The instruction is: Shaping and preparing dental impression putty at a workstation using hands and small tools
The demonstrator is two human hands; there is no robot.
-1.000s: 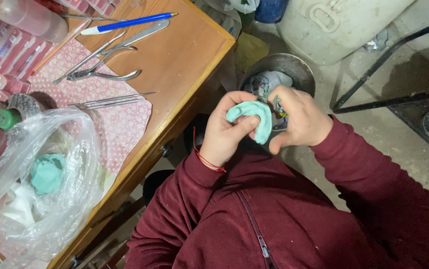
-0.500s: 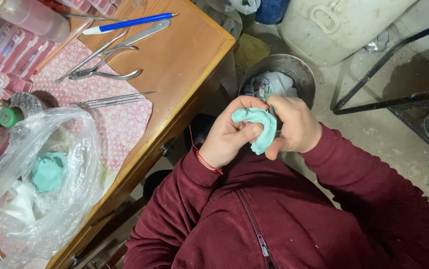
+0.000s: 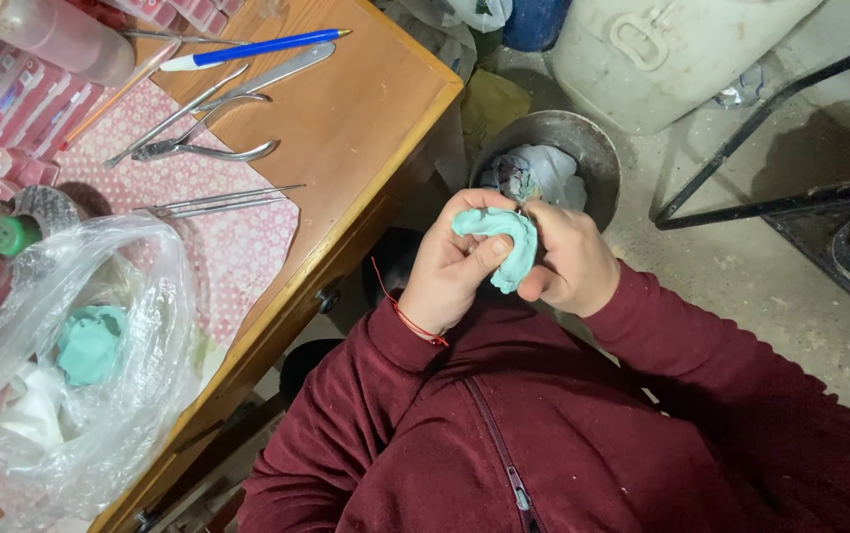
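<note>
At mid-frame, the left hand [image 3: 454, 266] and right hand [image 3: 568, 262] are both clamped on a curved teal mould [image 3: 504, 242] above the metal bin [image 3: 583, 148], where a loosened grip would likely drop it among the scraps.

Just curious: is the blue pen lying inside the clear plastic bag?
No, the blue pen lies on the bare wooden desk, well apart from the plastic bag.
</note>
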